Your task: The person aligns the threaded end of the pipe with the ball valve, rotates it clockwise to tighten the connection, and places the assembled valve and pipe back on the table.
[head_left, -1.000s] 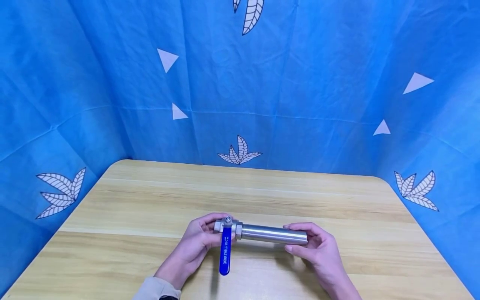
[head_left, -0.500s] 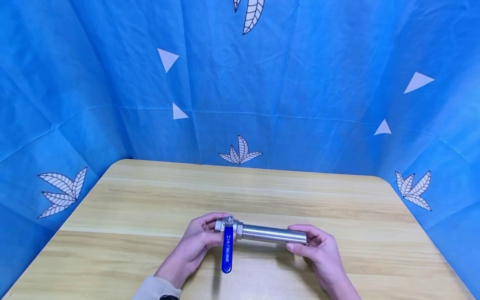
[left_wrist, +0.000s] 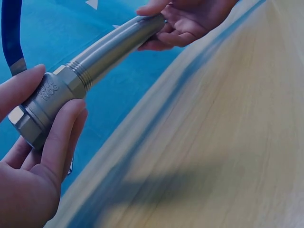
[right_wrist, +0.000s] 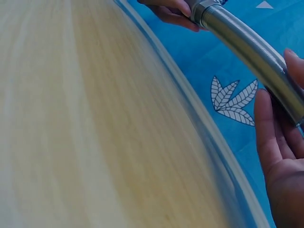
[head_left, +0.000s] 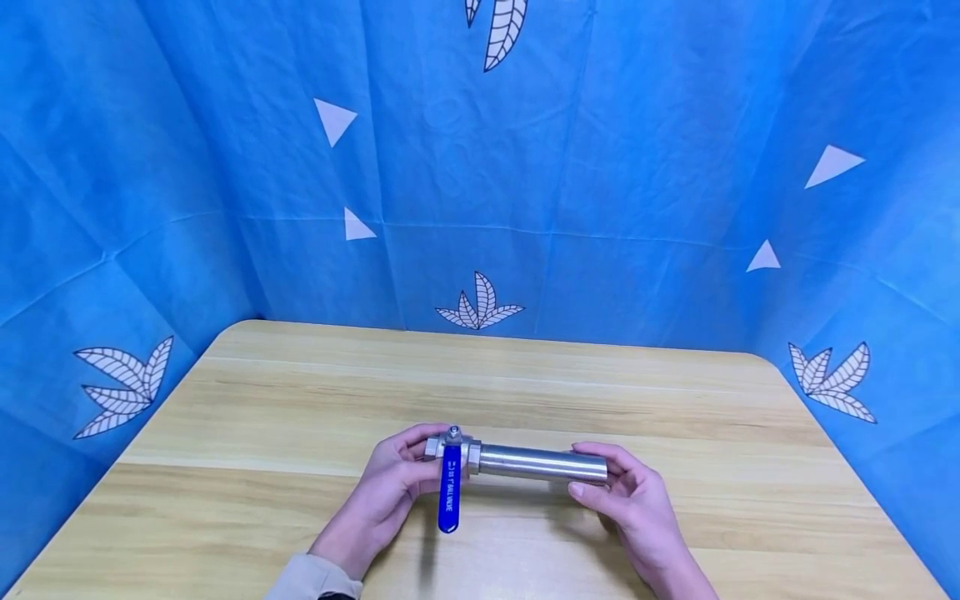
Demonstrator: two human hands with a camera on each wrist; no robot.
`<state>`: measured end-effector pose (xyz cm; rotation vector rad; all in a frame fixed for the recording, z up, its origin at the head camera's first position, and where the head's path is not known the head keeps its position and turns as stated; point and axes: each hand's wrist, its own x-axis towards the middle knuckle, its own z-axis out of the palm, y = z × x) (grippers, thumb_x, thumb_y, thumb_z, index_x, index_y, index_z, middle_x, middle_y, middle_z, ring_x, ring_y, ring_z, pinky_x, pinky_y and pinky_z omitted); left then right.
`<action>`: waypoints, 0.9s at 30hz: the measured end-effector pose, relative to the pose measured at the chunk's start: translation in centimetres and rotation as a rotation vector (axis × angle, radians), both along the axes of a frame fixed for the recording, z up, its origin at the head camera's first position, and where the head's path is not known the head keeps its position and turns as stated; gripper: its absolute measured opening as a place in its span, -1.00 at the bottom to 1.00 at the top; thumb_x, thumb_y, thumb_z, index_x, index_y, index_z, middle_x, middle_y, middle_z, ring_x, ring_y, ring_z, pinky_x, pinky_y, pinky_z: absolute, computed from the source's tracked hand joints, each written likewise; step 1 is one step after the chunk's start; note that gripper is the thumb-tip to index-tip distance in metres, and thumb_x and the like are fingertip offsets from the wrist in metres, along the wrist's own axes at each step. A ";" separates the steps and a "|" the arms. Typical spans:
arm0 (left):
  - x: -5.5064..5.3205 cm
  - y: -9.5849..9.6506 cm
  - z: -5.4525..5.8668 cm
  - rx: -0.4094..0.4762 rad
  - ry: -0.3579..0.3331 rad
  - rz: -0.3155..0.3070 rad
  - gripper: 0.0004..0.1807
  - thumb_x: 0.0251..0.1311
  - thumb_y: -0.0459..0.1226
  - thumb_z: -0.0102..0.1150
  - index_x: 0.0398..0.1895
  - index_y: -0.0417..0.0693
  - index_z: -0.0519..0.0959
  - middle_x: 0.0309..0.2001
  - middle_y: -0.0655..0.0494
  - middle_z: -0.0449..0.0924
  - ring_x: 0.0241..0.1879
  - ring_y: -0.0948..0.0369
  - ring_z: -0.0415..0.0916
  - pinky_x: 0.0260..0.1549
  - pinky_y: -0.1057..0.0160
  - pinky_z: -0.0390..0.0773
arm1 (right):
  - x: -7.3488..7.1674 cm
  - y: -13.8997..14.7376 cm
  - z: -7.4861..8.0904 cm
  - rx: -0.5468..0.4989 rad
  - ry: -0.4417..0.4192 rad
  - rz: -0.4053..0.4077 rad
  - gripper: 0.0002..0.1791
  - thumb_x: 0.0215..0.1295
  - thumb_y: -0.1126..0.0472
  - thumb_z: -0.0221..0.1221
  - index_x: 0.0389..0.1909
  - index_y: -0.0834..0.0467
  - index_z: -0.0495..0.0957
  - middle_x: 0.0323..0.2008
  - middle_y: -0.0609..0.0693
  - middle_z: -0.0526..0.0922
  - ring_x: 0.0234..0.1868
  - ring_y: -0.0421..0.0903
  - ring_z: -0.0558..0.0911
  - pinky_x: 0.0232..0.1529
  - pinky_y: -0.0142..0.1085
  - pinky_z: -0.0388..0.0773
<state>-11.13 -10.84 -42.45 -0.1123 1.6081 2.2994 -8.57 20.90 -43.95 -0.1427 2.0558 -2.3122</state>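
A steel ball valve (left_wrist: 47, 95) with a blue lever handle (head_left: 449, 492) is joined to a steel pipe (head_left: 540, 464); threads show at the joint in the left wrist view. My left hand (head_left: 390, 479) grips the valve body, thumb on the near side and fingers round the far side. At the pipe's free right end, my right hand (head_left: 633, 500) holds it between thumb and fingers. The lever points toward me, and its print reads "BALL VALVE". Valve and pipe are held above the table, lying nearly level, with their shadow below.
Beneath the hands spreads a light wood table (head_left: 300, 400) with rounded far corners. A blue cloth (head_left: 465, 167) with white leaf and triangle prints hangs behind it and along both sides.
The valve and pipe have shifted slightly left, with both hands keeping hold. The lever's lower end appears a little higher in the head view than before.
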 end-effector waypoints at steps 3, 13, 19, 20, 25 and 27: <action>0.0 0.0 -0.2 0.009 0.002 0.005 -0.24 0.16 -0.53 0.35 0.48 -0.35 0.37 0.11 0.00 0.78 -0.05 0.10 0.82 0.01 0.13 0.82 | 0.0 0.0 -0.1 -0.007 0.020 -0.004 -0.46 0.16 0.58 0.37 0.20 0.27 0.65 -0.03 -0.05 0.83 -0.02 -0.17 0.80 0.04 -0.35 0.78; 0.0 0.4 0.2 -0.051 0.014 0.001 -0.29 0.04 -0.52 0.46 0.36 -0.30 0.52 0.07 0.00 0.79 0.06 0.08 0.74 0.08 0.13 0.77 | 0.0 0.3 -0.2 0.023 0.005 -0.035 -0.73 0.38 0.48 0.29 0.03 0.21 0.73 -0.17 0.00 0.88 -0.21 -0.12 0.85 -0.08 -0.26 0.83; 0.1 0.2 0.2 -0.038 0.019 0.001 -0.32 0.05 -0.54 0.44 0.34 -0.29 0.54 0.08 0.00 0.80 0.07 0.08 0.75 0.09 0.13 0.78 | -0.1 0.0 -0.3 0.040 -0.018 -0.031 -0.83 0.45 0.42 0.27 -0.01 0.24 0.71 -0.19 0.02 0.88 -0.24 -0.09 0.85 -0.10 -0.22 0.84; 0.1 0.2 0.2 -0.029 0.018 -0.001 -0.31 0.06 -0.54 0.43 0.35 -0.28 0.53 0.09 0.01 0.80 0.07 0.09 0.75 0.09 0.13 0.78 | -0.1 0.0 -0.3 0.036 -0.019 -0.027 -0.79 0.43 0.43 0.28 0.02 0.26 0.70 -0.16 0.01 0.87 -0.21 -0.10 0.85 -0.08 -0.21 0.84; 0.0 0.1 0.0 0.010 0.008 -0.002 -0.30 0.09 -0.57 0.36 0.38 -0.29 0.49 0.16 0.02 0.79 0.08 0.10 0.77 0.11 0.08 0.79 | 0.0 0.0 -0.2 0.017 0.002 -0.003 -0.51 0.26 0.52 0.36 0.22 0.31 0.61 0.03 -0.03 0.83 0.02 -0.15 0.80 0.09 -0.28 0.79; 0.0 0.1 0.0 0.009 0.003 0.001 -0.30 0.08 -0.58 0.35 0.39 -0.28 0.49 0.16 0.03 0.79 0.09 0.11 0.77 0.10 0.08 0.79 | 0.0 0.0 -0.2 0.012 0.024 0.003 -0.44 0.20 0.55 0.38 0.25 0.33 0.59 0.08 -0.04 0.82 0.06 -0.15 0.79 0.12 -0.31 0.76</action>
